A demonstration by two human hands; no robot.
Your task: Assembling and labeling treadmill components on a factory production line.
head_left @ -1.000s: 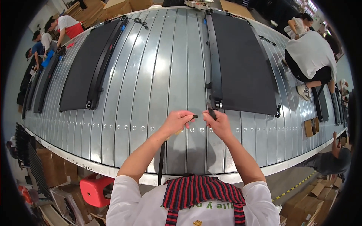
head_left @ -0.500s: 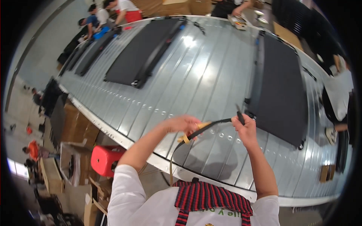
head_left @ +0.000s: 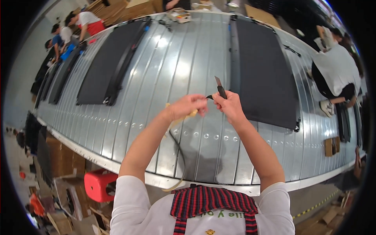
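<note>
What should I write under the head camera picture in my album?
Over a shiny metal table, the right hand holds a knife while a dark strip curves below the left hand.

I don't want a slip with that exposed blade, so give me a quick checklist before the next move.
1. Knife secure in the right hand: ok, the handle is gripped.
2. Blade pointed away from the left hand: ok.
3. Blade outside the dark panel's outline: ok in this view.
4. Left hand's grip firm: cannot tell, its fingers are blurred.
5. Black strip's lower run straight: not ok, it curves toward the table's near edge.
</note>
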